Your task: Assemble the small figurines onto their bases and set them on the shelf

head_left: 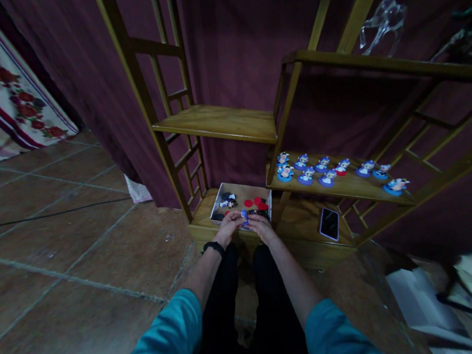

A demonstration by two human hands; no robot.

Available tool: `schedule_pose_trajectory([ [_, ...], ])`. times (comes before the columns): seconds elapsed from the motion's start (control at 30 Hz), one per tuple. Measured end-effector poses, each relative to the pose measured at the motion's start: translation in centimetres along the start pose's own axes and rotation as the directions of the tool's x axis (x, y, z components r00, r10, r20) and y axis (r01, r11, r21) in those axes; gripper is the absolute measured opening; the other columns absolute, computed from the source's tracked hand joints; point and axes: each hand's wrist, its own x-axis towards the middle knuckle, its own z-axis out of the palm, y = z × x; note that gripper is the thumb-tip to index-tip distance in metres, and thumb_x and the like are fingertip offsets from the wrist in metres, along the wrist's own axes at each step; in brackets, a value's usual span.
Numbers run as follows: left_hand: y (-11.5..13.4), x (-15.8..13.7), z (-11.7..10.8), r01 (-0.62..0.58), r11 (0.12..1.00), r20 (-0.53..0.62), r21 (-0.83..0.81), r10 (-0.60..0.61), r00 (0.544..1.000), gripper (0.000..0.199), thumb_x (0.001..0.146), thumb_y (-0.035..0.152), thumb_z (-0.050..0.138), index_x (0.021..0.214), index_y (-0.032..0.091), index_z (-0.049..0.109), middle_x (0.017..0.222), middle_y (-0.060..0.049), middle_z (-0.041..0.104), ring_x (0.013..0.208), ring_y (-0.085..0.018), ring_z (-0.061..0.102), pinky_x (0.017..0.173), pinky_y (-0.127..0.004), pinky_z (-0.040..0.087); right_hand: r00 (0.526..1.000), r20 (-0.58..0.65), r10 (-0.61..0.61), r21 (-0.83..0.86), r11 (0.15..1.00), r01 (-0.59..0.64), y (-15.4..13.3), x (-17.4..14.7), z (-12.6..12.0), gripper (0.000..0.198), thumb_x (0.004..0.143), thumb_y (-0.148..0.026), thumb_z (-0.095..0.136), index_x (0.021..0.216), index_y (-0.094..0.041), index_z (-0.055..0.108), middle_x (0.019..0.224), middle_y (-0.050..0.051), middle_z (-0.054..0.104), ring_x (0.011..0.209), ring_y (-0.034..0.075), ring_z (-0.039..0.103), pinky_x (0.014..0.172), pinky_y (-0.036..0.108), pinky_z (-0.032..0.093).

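Observation:
A small purple-and-white figurine point(244, 216) is pinched between my two hands, just over the near edge of a shallow cardboard box point(241, 189). My left hand point(229, 225) grips it from the left, and my right hand point(261, 225) closes on it from the right. Inside the box lie red round bases point(248, 203) and several loose dark and white figurines point(227, 201). My fingers cover part of the held figurine and the box's front side.
Several figurines on round bases point(328, 178) stand in rows on the right shelf point(348, 190). A phone point(329, 224) lies on the lower board. Above are an upper left shelf point(217, 123) and a clear glass animal figure point(386, 18). White papers point(425, 303) lie at lower right.

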Motion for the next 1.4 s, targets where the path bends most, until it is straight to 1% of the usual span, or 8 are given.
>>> schedule_pose_trajectory([
  [0.17,0.1,-0.3,0.2,0.03,1.0,0.007,-0.001,-0.03,1.0,0.038,0.048,0.023,0.08,0.076,0.016,0.056,0.072,0.0,0.063,0.06,-0.01,0.058,0.057,-0.022,0.043,0.999,0.029,0.02,0.008,1.0,-0.02,0.0,0.1,0.0,0.021,0.057,-0.017,0.072,0.077,-0.015,0.064,0.082,0.006,0.069,0.085,0.021,0.065,0.092,0.043,0.045],
  [0.3,-0.1,0.0,0.1,-0.007,1.0,0.012,-0.011,0.007,1.0,0.04,0.046,0.021,0.081,0.077,0.015,0.057,0.073,0.0,0.063,0.062,-0.011,0.058,0.059,-0.024,0.043,1.0,0.02,0.008,0.008,1.0,-0.008,0.0,0.1,0.1,0.022,0.057,-0.017,0.072,0.077,-0.016,0.064,0.079,0.004,0.069,0.082,0.02,0.065,0.091,0.042,0.046],
  [0.5,-0.5,0.6,0.0,-0.043,0.999,-0.004,0.007,0.043,0.999,0.046,0.043,0.018,0.081,0.086,0.014,0.063,0.075,-0.003,0.065,0.069,-0.013,0.059,0.069,-0.027,0.044,0.999,0.032,-0.023,-0.007,1.0,0.024,-0.1,0.1,0.1,0.023,0.057,-0.02,0.072,0.078,-0.018,0.063,0.082,0.002,0.069,0.086,0.018,0.064,0.09,0.039,0.046],
  [0.77,-0.8,0.8,0.0,-0.052,0.997,-0.063,0.054,0.056,0.996,0.042,0.044,0.024,0.082,0.081,0.014,0.066,0.069,-0.002,0.063,0.063,-0.011,0.056,0.064,-0.024,0.042,0.992,0.125,0.026,-0.062,0.998,-0.018,-0.4,-0.2,0.3,0.026,0.058,-0.022,0.072,0.083,-0.018,0.064,0.092,0.005,0.069,0.096,0.019,0.062,0.094,0.039,0.043],
  [0.9,-1.1,1.1,-0.2,-0.025,0.999,-0.048,0.032,0.026,0.999,0.039,0.047,0.025,0.081,0.082,0.013,0.067,0.067,-0.002,0.064,0.06,-0.011,0.056,0.06,-0.023,0.042,0.996,0.093,0.007,-0.033,0.999,-0.004,-0.3,0.0,0.1,0.025,0.058,-0.022,0.073,0.081,-0.017,0.064,0.09,0.005,0.07,0.09,0.019,0.064,0.093,0.038,0.044],
  [1.1,-1.6,1.6,-0.5,0.015,1.0,-0.104,-0.008,-0.016,0.994,0.033,0.053,0.027,0.078,0.08,0.012,0.068,0.069,-0.006,0.065,0.063,-0.014,0.058,0.062,-0.027,0.044,0.998,0.07,-0.001,-0.034,0.999,0.004,-0.2,0.3,0.1,0.022,0.057,-0.023,0.072,0.077,-0.017,0.064,0.081,0.004,0.07,0.085,0.019,0.066,0.09,0.039,0.046],
  [1.27,-1.7,1.6,-0.6,0.015,1.0,-0.116,0.006,-0.014,0.993,0.026,0.053,0.023,0.076,0.075,0.012,0.068,0.066,-0.005,0.064,0.062,-0.013,0.058,0.064,-0.027,0.044,0.997,0.081,-0.001,-0.036,0.999,0.004,-0.5,0.1,0.1,0.022,0.058,-0.023,0.072,0.077,-0.018,0.064,0.076,0.003,0.07,0.084,0.02,0.066,0.089,0.04,0.046],
  [1.4,-1.7,1.6,-0.6,0.001,1.0,-0.132,0.02,0.001,0.991,0.025,0.051,0.022,0.077,0.072,0.013,0.067,0.064,-0.004,0.064,0.06,-0.013,0.057,0.063,-0.027,0.044,0.999,0.036,0.002,-0.029,1.0,-0.001,-0.3,0.1,-0.1,0.021,0.058,-0.023,0.072,0.076,-0.017,0.063,0.074,0.004,0.069,0.083,0.021,0.066,0.09,0.041,0.046],
])
